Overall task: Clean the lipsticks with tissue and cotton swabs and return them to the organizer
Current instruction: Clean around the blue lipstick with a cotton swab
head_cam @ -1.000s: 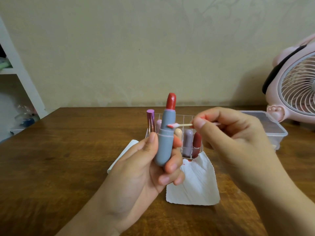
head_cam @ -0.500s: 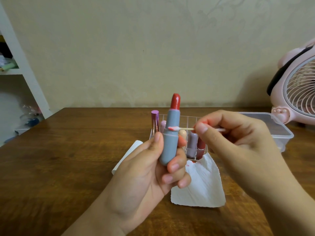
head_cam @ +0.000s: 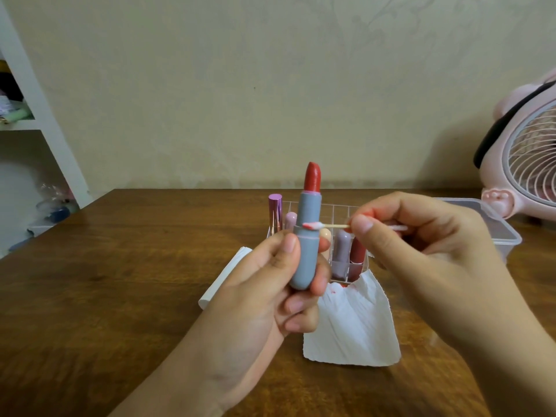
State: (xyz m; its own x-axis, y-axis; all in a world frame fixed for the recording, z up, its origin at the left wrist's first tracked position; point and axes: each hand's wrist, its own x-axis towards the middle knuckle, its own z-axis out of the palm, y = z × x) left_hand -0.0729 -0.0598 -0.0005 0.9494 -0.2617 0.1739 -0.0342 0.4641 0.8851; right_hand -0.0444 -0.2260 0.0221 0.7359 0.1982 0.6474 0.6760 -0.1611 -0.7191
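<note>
Fingers point(head_cam: 319, 285) of the left hand point(head_cam: 255, 299) curl round the lower barrel of a grey lipstick point(head_cam: 305, 245), with the thumb pressed on its left side, so the tube stands upright above the bench point(head_cam: 120, 296). Its red bullet is wound out and points up, well clear of the grip. The right hand point(head_cam: 427, 266) pinches a cotton swab point(head_cam: 328, 225) between thumb and forefinger, the stick lying level. The swab's pink-stained tip touches the tube at the seam where the upper sleeve meets the base. A red smear shows on the right forefinger near the stick.

Behind the held tube stands a clear organizer point(head_cam: 340, 212) with a grid of compartments. In it sit a purple metallic lipstick point(head_cam: 275, 210) at the left, a pale pink one point(head_cam: 290, 220) beside it, a beige one point(head_cam: 326, 234), a mauve one point(head_cam: 343, 254) and a dark red one point(head_cam: 358, 251); exactly which cell each occupies cannot be told. A crumpled white tissue point(head_cam: 352, 326) with red marks near its top edge lies on the bench just in front of the organizer. A folded white tissue stack point(head_cam: 224, 278) pokes out to the left, partly hidden by the left hand. A clear plastic box point(head_cam: 496, 233) sits at the right, with a pink fan point(head_cam: 529, 164) behind it, and a white shelf point(head_cam: 36, 115) stands at the far left.
</note>
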